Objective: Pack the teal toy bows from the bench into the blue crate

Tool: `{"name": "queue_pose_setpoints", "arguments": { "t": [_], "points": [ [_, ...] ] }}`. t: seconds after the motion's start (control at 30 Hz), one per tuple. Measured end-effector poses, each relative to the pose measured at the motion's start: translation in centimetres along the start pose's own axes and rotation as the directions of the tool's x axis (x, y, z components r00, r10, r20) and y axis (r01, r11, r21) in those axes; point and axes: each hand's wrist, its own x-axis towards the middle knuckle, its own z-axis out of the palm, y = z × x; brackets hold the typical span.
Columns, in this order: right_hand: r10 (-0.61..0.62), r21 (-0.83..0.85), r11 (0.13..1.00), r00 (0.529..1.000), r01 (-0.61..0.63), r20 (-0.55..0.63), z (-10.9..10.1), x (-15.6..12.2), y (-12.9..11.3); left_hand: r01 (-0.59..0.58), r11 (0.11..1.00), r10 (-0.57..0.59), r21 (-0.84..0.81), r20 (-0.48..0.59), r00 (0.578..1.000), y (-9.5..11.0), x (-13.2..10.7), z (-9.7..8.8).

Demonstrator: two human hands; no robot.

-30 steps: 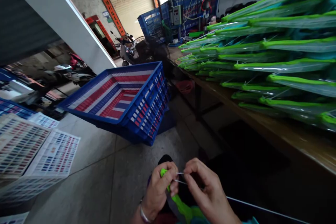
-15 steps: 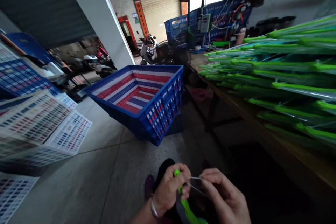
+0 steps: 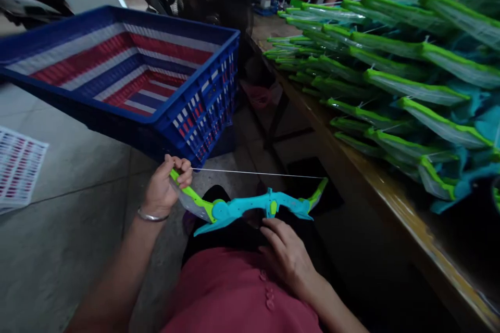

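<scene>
A toy bow (image 3: 242,205) with a turquoise middle and lime-green and grey limbs lies level over my lap. Its white string (image 3: 253,172) runs straight from tip to tip along the far side. My left hand (image 3: 166,184), with a metal bangle at the wrist, is closed round the bow's left tip, where the string ends. Just below the bow's central grip is my right hand (image 3: 287,252), its fingers stretched out and their tips at or very near the grip. Whether they touch it I cannot tell.
A big blue crate (image 3: 203,99) lined with striped red, white and blue sheeting stands ahead on the left. Many similar bows (image 3: 390,78) are piled on a wooden table (image 3: 375,187) at the right. A white crate (image 3: 19,166) sits on the floor at far left.
Earlier both hands were close together, with string stretched between them at the bow's tip. Now they are apart, the whole bow shows, and the right hand has left the string. The view has tilted down.
</scene>
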Motion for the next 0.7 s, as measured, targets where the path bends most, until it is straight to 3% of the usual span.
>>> {"name": "queue_pose_setpoints", "arguments": {
  "t": [0.1, 0.2, 0.3, 0.4, 0.57, 0.63, 0.7],
  "points": [
    [-0.002, -0.189, 0.982, 0.996, -0.014, -0.086, 1.2, -0.3, 2.2, 0.010, 0.999, -0.012, -0.044, -0.060, 0.998, 1.3, 0.0, -0.7],
    [0.020, -0.275, 0.961, 0.998, -0.036, -0.061, 1.5, 0.9, 3.6, 0.030, 0.995, -0.042, -0.100, -0.127, 0.991, 2.3, -0.2, -1.3],
    [0.020, -0.367, 0.930, 1.000, -0.014, 0.012, 1.8, 2.7, 3.4, 0.048, 0.987, -0.073, -0.152, -0.168, 0.983, 3.1, -0.8, -1.7],
    [-0.032, -0.448, 0.893, 0.999, 0.038, 0.021, 2.3, 4.9, 1.7, 0.042, 0.985, -0.068, -0.167, -0.154, 0.986, 3.9, -2.0, -1.6],
    [-0.240, -0.458, 0.861, 0.971, 0.219, 0.013, 3.4, 9.0, -0.2, -0.029, 0.993, 0.039, -0.118, 0.089, 0.995, 5.0, -4.2, 0.9],
    [-0.316, -0.435, 0.851, 0.949, 0.293, 0.020, 3.4, 9.9, 0.5, -0.102, 0.995, 0.098, 0.005, 0.235, 0.967, 6.2, -4.3, 1.9],
    [-0.344, -0.399, 0.863, 0.939, 0.311, -0.014, 2.9, 10.1, 1.8, -0.278, 0.931, 0.174, 0.235, 0.383, 0.907, 8.3, -3.3, 1.8]
  ]
}}
